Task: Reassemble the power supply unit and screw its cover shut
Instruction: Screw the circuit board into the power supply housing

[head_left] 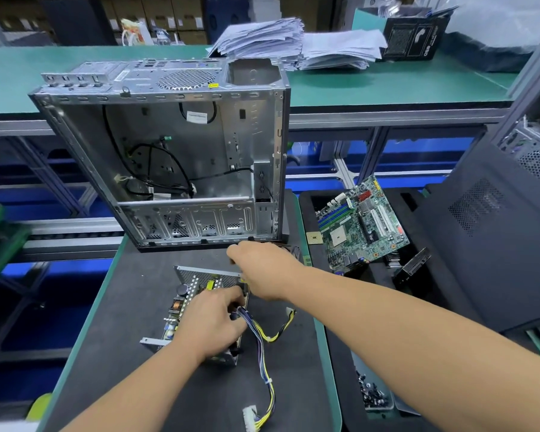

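Observation:
The open power supply unit (181, 307) lies on the black mat, its circuit board and perforated metal wall exposed. My left hand (211, 324) grips its right edge where the blue, yellow and black cable bundle (262, 347) comes out. That bundle trails toward me and ends in a white connector (250, 414). My right hand (262, 271) reaches past the unit's far corner, fingers curled down onto a small dark part (289, 251) that lies against the foot of the computer case. Most of that part is hidden by the hand.
An empty silver computer case (169, 151) stands just behind the unit. To the right, a motherboard (360, 222) leans in a black foam tray. A clear tray of screws (373, 394) sits at the lower right. A black side panel (487, 232) leans at far right.

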